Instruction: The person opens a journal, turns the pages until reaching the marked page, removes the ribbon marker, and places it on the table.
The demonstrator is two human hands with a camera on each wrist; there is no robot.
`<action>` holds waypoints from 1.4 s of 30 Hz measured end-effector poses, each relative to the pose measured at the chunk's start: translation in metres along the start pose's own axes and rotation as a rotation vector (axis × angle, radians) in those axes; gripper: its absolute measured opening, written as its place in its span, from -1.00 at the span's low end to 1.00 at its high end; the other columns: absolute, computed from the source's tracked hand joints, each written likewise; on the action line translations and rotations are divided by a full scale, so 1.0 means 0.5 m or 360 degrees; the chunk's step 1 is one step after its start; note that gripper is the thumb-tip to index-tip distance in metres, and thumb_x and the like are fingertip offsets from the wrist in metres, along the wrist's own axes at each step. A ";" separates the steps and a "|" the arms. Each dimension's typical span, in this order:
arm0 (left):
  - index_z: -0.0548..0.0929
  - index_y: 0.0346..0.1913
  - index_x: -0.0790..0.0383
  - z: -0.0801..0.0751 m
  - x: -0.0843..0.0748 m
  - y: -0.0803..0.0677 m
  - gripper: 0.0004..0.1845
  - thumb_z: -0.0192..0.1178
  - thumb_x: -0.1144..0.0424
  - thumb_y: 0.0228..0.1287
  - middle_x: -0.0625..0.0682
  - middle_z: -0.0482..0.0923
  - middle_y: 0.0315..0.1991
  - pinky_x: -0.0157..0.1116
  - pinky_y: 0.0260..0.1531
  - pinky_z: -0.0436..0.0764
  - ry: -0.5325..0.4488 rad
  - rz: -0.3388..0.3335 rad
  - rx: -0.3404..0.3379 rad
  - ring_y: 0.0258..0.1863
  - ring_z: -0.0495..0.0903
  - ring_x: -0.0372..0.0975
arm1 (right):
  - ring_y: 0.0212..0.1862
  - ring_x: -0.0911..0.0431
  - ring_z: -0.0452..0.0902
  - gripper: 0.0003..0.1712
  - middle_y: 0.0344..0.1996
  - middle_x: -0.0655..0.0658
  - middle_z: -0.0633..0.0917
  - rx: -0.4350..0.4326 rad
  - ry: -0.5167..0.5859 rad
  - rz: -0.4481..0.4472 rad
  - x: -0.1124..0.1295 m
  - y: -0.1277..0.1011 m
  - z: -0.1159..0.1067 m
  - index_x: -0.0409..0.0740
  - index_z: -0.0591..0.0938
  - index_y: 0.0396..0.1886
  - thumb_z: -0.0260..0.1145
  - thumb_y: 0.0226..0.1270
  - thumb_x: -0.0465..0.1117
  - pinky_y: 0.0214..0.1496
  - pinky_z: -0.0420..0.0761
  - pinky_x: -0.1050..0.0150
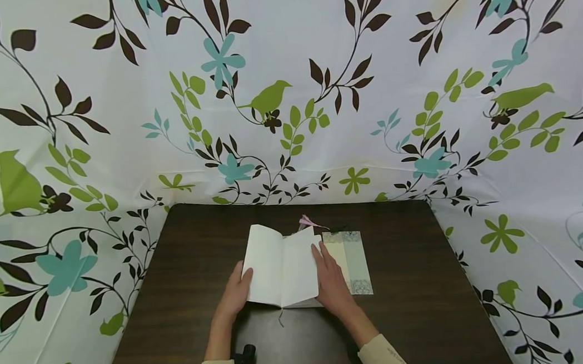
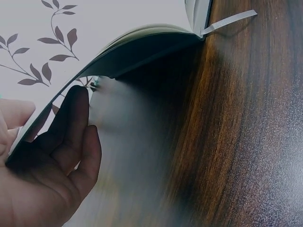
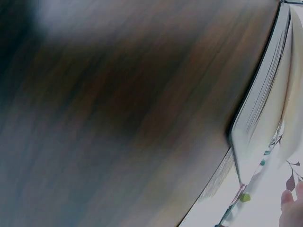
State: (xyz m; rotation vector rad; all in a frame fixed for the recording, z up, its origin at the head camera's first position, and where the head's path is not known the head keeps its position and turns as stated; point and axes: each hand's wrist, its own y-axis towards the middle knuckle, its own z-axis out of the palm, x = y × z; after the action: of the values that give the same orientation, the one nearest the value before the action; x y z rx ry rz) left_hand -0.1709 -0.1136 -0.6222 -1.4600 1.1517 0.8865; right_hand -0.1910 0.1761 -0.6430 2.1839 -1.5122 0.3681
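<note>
An open notebook (image 1: 265, 267) with blank white pages is held over the dark table, its left side raised. My left hand (image 1: 235, 291) grips its left edge; in the left wrist view the thumb lies on the page side and the fingers (image 2: 78, 118) bend under the dark cover. At the right edge my right hand (image 1: 334, 282) holds the pages, fingers along their side, the thumb mostly hidden. Pages (image 3: 289, 80) stand fanned apart in the right wrist view, with fingertips (image 3: 287, 203) in the corner. A thin ribbon bookmark (image 2: 232, 21) hangs from the spine.
Right of the notebook lies a cream and pale green patterned booklet (image 1: 356, 261), partly behind my right hand. A pink tassel (image 1: 310, 221) shows beyond the notebook. The brown wooden table (image 1: 178, 300) meets a leaf-and-bird patterned curtain (image 1: 269, 150) at back and sides.
</note>
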 end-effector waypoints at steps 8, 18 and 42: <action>0.28 0.63 0.18 0.002 0.004 0.001 -0.46 -0.10 0.05 0.80 0.25 0.51 0.41 0.07 0.35 0.42 -0.0010 -0.0015 -0.0001 0.30 0.53 0.03 | 0.57 -0.24 0.36 0.29 0.63 -0.29 0.37 0.0103 0.0240 0.0104 0.048 -0.001 0.020 -0.23 -0.11 0.79 0.56 0.36 -0.12 0.53 0.42 -0.23; 0.30 0.61 0.21 0.000 -0.009 0.000 -0.47 -0.12 0.04 0.80 0.25 0.54 0.37 -0.08 0.18 0.49 -0.0009 -0.0007 -0.0001 0.20 0.57 -0.03 | 0.57 -0.16 0.39 -0.16 0.62 -0.17 0.42 0.0244 0.0036 -0.0288 0.083 -0.015 0.054 0.12 0.30 0.72 0.38 0.58 0.09 0.44 0.47 -0.29; 0.27 0.62 0.26 -0.001 -0.007 0.002 -0.48 -0.19 0.10 0.82 0.26 0.58 0.26 -0.06 0.19 0.51 -0.0054 0.0030 0.0037 0.18 0.59 -0.01 | 0.57 0.04 0.41 -0.30 0.58 -0.02 0.49 0.0501 -0.0202 -0.0261 0.070 -0.020 0.051 0.21 0.34 0.69 0.20 0.68 0.20 0.42 0.45 -0.18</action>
State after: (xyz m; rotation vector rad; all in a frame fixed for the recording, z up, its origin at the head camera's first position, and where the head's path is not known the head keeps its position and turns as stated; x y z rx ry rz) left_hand -0.1727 -0.1136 -0.6193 -1.4124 1.1489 0.9050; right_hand -0.1700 0.1378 -0.6512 2.6011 -1.4039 0.4455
